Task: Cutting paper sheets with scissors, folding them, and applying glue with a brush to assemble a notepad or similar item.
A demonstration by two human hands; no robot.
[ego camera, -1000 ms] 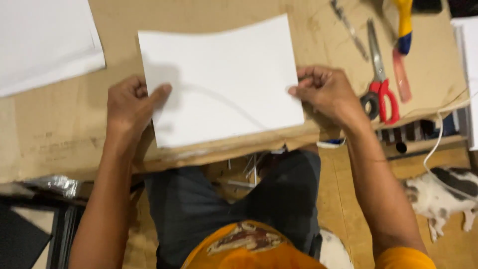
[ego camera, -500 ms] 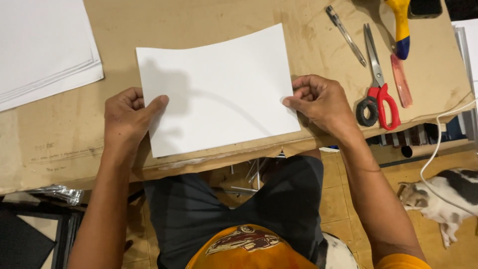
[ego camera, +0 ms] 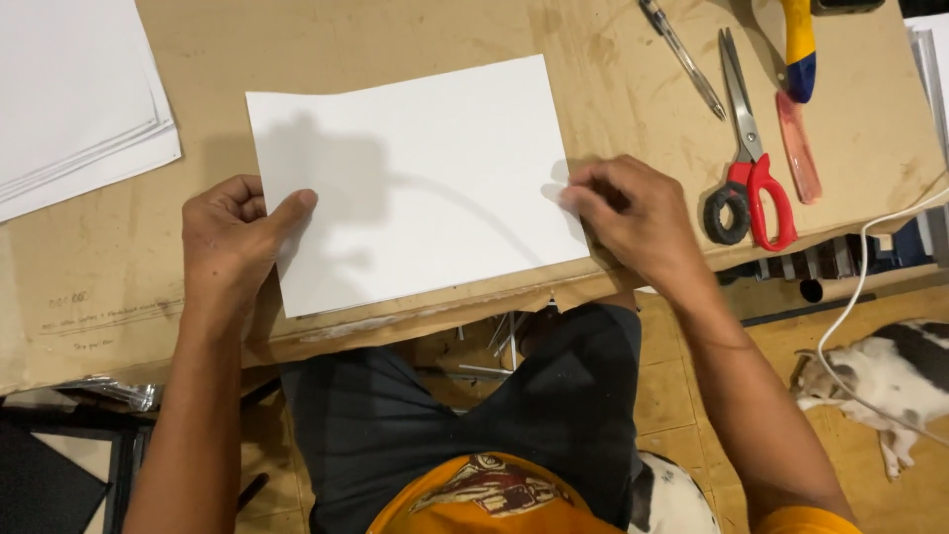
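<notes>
A white sheet of paper (ego camera: 415,178) lies on a brown cardboard-covered table (ego camera: 613,89), slightly skewed, its near edge close to the table's front edge. My left hand (ego camera: 232,237) grips the sheet's left edge, thumb on top of the paper. My right hand (ego camera: 633,218) pinches the right edge with thumb and fingertips. The sheet bows up a little along its middle.
A stack of white sheets (ego camera: 69,99) lies at the far left. Red-handled scissors (ego camera: 751,168), a pen (ego camera: 682,59), a pink strip (ego camera: 799,148) and a yellow-and-blue tool (ego camera: 799,44) lie at the right. A white cable (ego camera: 870,277) hangs off the edge. A cat (ego camera: 890,381) lies on the floor.
The view has shifted, so the sheet sits higher and more to the left in frame. My right hand has closed into a pinch on the right edge; my left hand holds the left edge as before.
</notes>
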